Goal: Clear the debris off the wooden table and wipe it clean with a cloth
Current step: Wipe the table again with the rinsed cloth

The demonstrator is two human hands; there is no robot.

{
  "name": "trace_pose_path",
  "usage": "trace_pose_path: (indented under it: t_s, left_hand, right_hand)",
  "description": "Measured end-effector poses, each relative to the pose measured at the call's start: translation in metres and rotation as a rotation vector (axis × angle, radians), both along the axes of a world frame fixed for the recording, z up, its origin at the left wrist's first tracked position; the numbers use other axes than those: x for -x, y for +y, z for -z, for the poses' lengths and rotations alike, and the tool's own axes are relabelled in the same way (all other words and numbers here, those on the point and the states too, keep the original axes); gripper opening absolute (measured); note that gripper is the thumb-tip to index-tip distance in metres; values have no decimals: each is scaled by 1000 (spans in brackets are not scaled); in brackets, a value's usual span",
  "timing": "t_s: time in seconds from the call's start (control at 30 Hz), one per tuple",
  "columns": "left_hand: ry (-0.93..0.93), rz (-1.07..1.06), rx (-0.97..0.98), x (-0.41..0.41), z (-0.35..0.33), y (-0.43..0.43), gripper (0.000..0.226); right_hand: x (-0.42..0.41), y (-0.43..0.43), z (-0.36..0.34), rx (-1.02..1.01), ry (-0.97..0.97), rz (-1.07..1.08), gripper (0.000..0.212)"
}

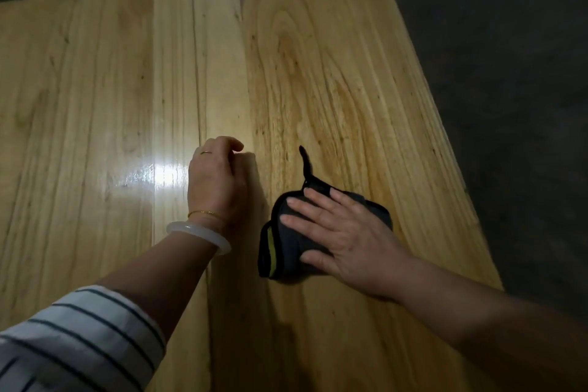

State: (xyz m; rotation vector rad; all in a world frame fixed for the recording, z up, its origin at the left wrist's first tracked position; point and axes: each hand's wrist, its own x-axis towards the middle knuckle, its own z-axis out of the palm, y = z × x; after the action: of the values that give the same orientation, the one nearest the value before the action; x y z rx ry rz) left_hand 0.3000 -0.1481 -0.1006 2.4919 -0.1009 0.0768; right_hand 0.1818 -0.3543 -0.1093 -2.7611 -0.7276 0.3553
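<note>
Both hands rest mid-table (318,57); right hand (343,239) flat on cloth (286,251).

The bench (318,73) is pale yellow wood, laid in long planks with strong dark grain and an oval knot pattern; its top looks smooth and varnished, glossy enough to throw back a bright white glare just beside the left wrist. The cloth (286,248) is dark, soft, matt fabric, folded thick, with a yellow-green strip along one edge and a thin dark strap trailing from it. The bangle (197,234) is milky, translucent and polished, perhaps jade or glass. A thin bracelet (206,212) and a ring (206,152) shine like gold metal. The sleeve (79,344) is white woven cloth with dark stripes. The floor (509,41) looks dull, grey and rough.
</note>
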Motion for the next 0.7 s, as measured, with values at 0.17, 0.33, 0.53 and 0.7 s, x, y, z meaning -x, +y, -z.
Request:
trace_pose_path:
  t_s: [0.17,0.33,0.53,0.7]
  left_hand:
    - [-16,-18,-45,-7,12,-2,10]
    - [-1,-22,-71,-8,17,-3,10]
    - [6,-31,-111,-8,17,-4,12]
    - [5,-21,-124,-6,16,-4,13]
  right_hand:
    - [-57,-3,-4,6,46,118,62]
    - [-123,-8,-5,31,16,266,58]
    - [-174,-4,1,27,18,404,57]
    - [-135,0,-2,-10,18,366,58]
